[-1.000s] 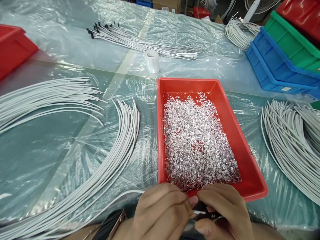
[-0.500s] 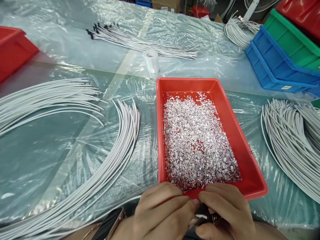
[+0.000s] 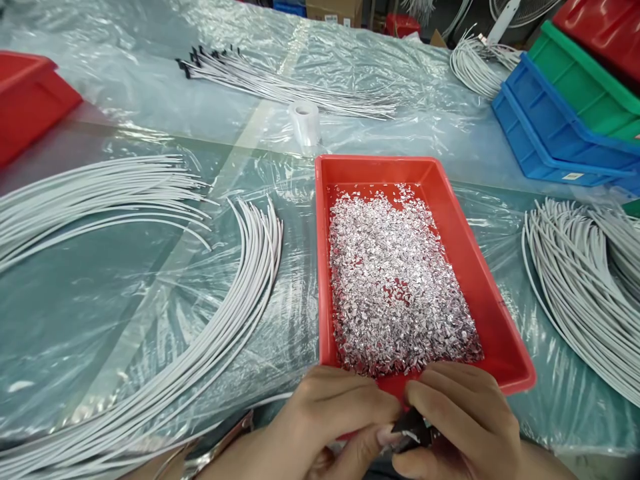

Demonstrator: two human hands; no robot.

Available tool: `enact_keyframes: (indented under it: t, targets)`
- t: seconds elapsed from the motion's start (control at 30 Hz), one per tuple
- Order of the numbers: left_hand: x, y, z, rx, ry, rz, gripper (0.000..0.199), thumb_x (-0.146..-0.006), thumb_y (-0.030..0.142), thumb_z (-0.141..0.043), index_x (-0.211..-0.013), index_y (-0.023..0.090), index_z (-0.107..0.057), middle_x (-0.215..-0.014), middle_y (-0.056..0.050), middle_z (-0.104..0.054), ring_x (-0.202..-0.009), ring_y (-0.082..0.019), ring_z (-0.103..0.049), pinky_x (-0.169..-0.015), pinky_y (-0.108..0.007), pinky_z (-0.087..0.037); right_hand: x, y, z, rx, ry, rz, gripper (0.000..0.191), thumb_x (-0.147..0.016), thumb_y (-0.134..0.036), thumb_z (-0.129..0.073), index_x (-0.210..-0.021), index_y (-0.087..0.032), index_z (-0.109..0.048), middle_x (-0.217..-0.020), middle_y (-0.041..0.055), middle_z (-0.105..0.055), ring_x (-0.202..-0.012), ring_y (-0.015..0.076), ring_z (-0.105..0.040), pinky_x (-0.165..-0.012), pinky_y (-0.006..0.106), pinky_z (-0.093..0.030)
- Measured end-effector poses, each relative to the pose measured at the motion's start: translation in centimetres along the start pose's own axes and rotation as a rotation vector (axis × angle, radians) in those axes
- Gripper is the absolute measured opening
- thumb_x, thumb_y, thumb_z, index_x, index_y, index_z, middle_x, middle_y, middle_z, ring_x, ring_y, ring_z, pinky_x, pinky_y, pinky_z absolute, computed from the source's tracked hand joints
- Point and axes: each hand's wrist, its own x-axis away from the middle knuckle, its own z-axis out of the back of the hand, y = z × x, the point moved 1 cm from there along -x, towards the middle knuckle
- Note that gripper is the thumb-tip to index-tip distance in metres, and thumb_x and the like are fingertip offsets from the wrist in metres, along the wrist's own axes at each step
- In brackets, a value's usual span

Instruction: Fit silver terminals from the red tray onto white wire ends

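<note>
At the tray's near edge my left hand (image 3: 345, 417) and my right hand (image 3: 463, 420) meet, both with fingers closed. A white cable (image 3: 273, 400) runs in from the left and disappears behind my left hand, which seems to pinch it near its end. Between the thumb and fingers of my right hand is a small black piece (image 3: 414, 427) with a white sliver showing; its exact kind is unclear. Just beyond my hands lies a red tray (image 3: 480, 267) holding many tiny shiny metal pieces (image 3: 395, 287).
Bundles of white cables lie left (image 3: 240, 293) and right (image 3: 575, 267). Farther back are black-tipped cables (image 3: 280, 87) and a clear roll (image 3: 305, 123). Blue bins (image 3: 550, 133) and a green bin (image 3: 590, 87) stack at right; a red bin (image 3: 35, 100) stands left.
My left fingers have shifted and the left thumb now shows against the black piece. The black piece is more visible between my hands. The tray's contents look the same.
</note>
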Motion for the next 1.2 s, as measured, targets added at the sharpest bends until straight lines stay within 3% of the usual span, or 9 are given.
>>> enact_keyframes:
  t: [0.2,0.33,0.57,0.8,0.9,1.0,1.13,1.2]
  targets:
    - [-0.6,0.0,0.8,0.174,-0.144,0.008,0.020,-0.091,0.017,-0.042,-0.080,0.017,-0.058,-0.062,-0.001,-0.064,-0.051,-0.010,-0.057,-0.042,-0.015,-0.044,0.4,0.0,0.4,0.015,-0.040,0.050,0.038,-0.099,-0.039,-0.037,-0.074,-0.016,-0.054,-0.045,-0.0034,-0.052,-0.039,0.0119,-0.049,-0.042,0.028,-0.037]
    - [-0.8,-0.1,1.2,0.209,-0.284,0.087,0.022,-0.092,0.016,-0.039,-0.079,0.015,-0.057,-0.063,-0.002,-0.059,-0.053,-0.009,-0.052,-0.045,-0.013,-0.041,0.7,0.3,0.5,-0.037,-0.116,0.075,0.036,-0.099,-0.040,-0.036,-0.078,-0.016,-0.053,-0.050,-0.0016,-0.055,-0.042,0.0121,-0.050,-0.043,0.028,-0.035]
    - [-0.9,-0.4,1.0,0.501,-0.464,0.253,0.026,-0.092,0.021,-0.036,-0.067,0.017,-0.038,-0.058,0.005,-0.035,-0.051,-0.008,-0.032,-0.048,-0.019,-0.029,1.2,0.6,0.7,-0.101,-0.174,0.119,0.036,-0.098,-0.042,-0.037,-0.078,-0.016,-0.052,-0.052,-0.0011,-0.054,-0.044,0.0120,-0.046,-0.043,0.028,-0.032]
    - [-0.8,-0.5,0.6,0.620,-0.467,0.301,0.028,-0.092,0.022,-0.035,-0.064,0.018,-0.036,-0.057,0.003,-0.040,-0.051,-0.008,-0.035,-0.048,-0.020,-0.029,1.4,0.5,0.5,-0.191,-0.223,0.003,0.043,-0.095,-0.051,-0.037,-0.072,-0.018,-0.052,-0.052,-0.0018,-0.052,-0.046,0.0119,-0.047,-0.046,0.027,-0.033]
    - [-0.7,-0.6,0.6,0.674,-0.443,0.361,0.033,-0.095,0.027,-0.033,-0.065,0.017,-0.041,-0.058,0.003,-0.041,-0.053,-0.009,-0.039,-0.052,-0.020,-0.033,1.4,0.5,0.6,-0.291,-0.218,-0.093,0.043,-0.091,-0.058,-0.039,-0.079,-0.019,-0.053,-0.056,-0.0023,-0.055,-0.048,0.0116,-0.050,-0.049,0.026,-0.036]
    - [-0.4,-0.7,0.5,0.765,-0.393,0.421,0.034,-0.096,0.034,-0.033,-0.078,0.014,-0.052,-0.058,0.003,-0.040,-0.053,-0.009,-0.039,-0.050,-0.020,-0.032,1.4,0.7,0.9,-0.375,-0.152,-0.224,0.042,-0.084,-0.063,-0.048,-0.089,-0.022,-0.055,-0.060,-0.0025,-0.059,-0.049,0.0111,-0.053,-0.047,0.024,-0.038]
    - [-0.2,-0.7,0.3,0.842,-0.345,0.468,0.036,-0.096,0.039,-0.034,-0.083,0.012,-0.054,-0.061,0.003,-0.041,-0.054,-0.008,-0.037,-0.050,-0.019,-0.031,1.0,0.7,1.0,-0.598,-0.134,-0.384,0.012,-0.086,-0.034,-0.062,-0.093,-0.025,-0.058,-0.061,-0.0047,-0.060,-0.042,0.0070,-0.043,-0.036,0.019,-0.028]
    - [-0.1,-0.7,0.3,0.855,-0.327,0.481,0.036,-0.096,0.039,-0.034,-0.082,0.012,-0.053,-0.062,0.003,-0.041,-0.055,-0.008,-0.037,-0.051,-0.019,-0.032,0.8,0.6,0.7,-0.759,-0.176,-0.445,0.015,-0.084,-0.017,-0.061,-0.095,-0.027,-0.058,-0.061,-0.0070,-0.058,-0.041,0.0061,-0.037,-0.035,0.018,-0.024]
